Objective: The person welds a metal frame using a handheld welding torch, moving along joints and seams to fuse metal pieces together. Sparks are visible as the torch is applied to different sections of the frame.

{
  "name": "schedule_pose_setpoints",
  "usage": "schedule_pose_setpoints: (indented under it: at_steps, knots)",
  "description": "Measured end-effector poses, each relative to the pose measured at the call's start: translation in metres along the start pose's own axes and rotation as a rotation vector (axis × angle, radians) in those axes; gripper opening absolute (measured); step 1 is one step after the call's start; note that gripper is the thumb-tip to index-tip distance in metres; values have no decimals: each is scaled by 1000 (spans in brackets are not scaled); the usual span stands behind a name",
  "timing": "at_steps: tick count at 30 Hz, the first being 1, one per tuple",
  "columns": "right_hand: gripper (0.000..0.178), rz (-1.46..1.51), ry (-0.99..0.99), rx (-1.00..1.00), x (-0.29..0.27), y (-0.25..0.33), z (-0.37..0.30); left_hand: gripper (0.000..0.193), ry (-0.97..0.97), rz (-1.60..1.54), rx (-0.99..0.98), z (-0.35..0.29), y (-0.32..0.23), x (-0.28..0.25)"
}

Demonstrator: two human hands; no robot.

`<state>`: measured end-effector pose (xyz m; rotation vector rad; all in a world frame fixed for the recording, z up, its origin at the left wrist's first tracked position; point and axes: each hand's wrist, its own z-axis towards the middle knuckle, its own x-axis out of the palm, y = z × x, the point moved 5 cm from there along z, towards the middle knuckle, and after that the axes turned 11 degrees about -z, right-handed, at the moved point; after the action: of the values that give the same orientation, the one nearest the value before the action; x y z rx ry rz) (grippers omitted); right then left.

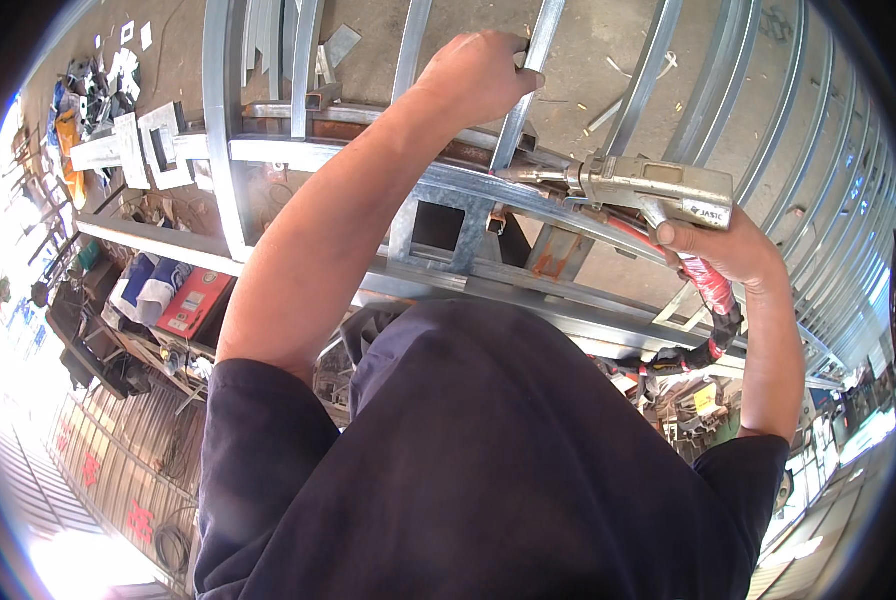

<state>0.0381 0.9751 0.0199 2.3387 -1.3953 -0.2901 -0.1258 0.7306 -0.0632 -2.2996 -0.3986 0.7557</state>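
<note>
My left hand [480,75] reaches to the far side and is closed around an upright square metal bar [514,128]. That bar's lower end meets a long galvanized rail [308,153] of a metal frame. In my right hand [736,250] is a welding gun [658,186] with a silver body, gripped at its handle. The narrow nozzle points left, its tip at or very near the joint between bar and rail; I cannot tell whether it touches. A red-wrapped cable [710,288] runs down from the gun's handle, turning black lower down.
Many parallel metal bars [703,95] extend to the right. A plate with a square opening [401,232] is on the frame in front of me. At left are a red box [196,303], loose cut plates [128,150] and a heap of metal offcuts [118,75].
</note>
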Motion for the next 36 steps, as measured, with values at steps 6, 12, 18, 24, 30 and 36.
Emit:
schedule_pose_setpoints:
  at_steps: [6,12,18,24,30,36]
  knots:
    - [86,-25,20,-20,1,1,2,57,-43,43,31,1,1,0]
    - [87,-40,10,-31,0,-1,2,51,-34,25,-28,0,0,0]
    - [87,-29,2,-43,2,3,2,51,-9,23,-45,7,7,4]
    - [93,-58,2,-32,0,-1,3,53,5,14,-52,13,13,8]
    - [96,-60,-17,-18,4,6,-1,54,25,6,-44,16,16,8]
    - [83,29,-87,79,-3,-5,-18,54,30,-19,-69,6,9,0]
